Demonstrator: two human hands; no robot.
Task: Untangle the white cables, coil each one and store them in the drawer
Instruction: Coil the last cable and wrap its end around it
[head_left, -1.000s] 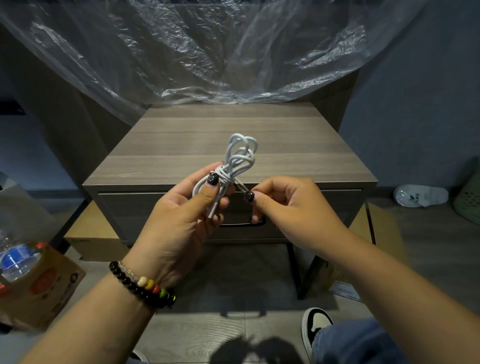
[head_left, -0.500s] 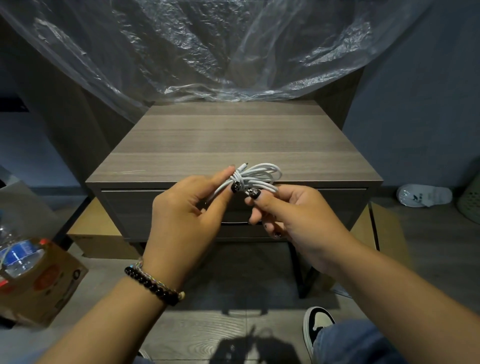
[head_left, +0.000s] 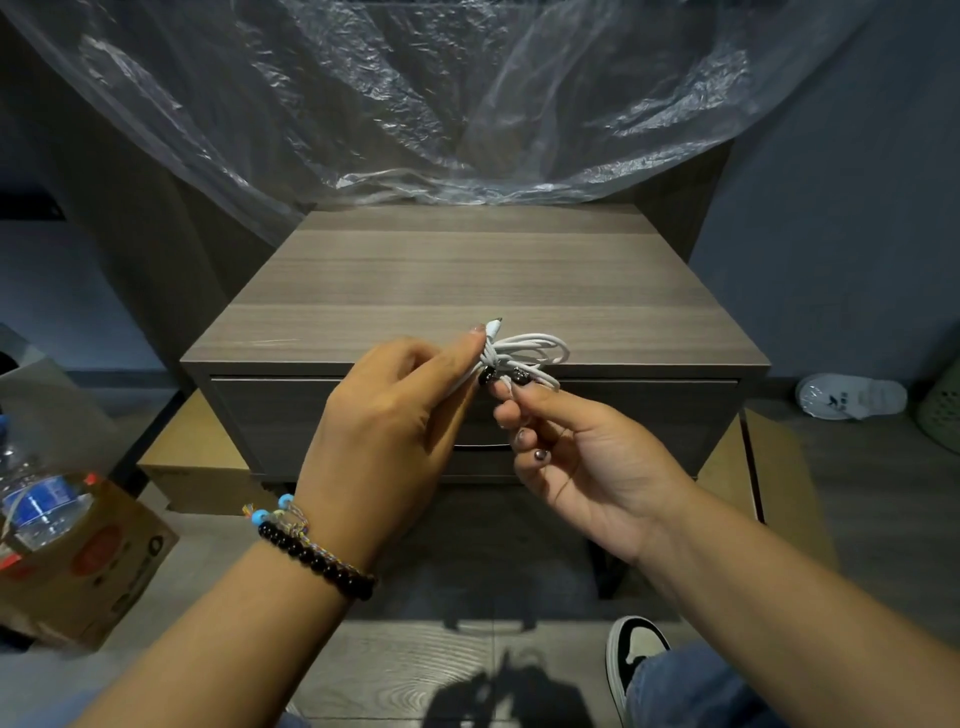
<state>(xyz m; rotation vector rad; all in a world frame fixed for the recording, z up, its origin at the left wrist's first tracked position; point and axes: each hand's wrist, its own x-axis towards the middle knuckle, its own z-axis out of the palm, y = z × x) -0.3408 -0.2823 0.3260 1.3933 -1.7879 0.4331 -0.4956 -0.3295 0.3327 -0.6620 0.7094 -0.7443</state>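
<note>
Holding a coiled white cable over a closed drawer

Pinching the bundle's wrapped middle, the left hand (head_left: 384, 415) and right hand (head_left: 576, 447) hold a white cable (head_left: 524, 358) in the air above the front edge of the desk (head_left: 467, 275). Both thumbs and forefingers are curled onto it. Its loops fan rightward, one plug end pointing up. Below, the drawer (head_left: 291, 415) is closed.

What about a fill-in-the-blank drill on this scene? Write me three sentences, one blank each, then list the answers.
1. Both hands hold a coiled cable whose colour is ____.
2. The drawer of the nightstand is ____.
3. The beaded bracelet sits on the ____ wrist, below the left hand, while the right hand pinches the coil.

Missing words: white; closed; left
</note>
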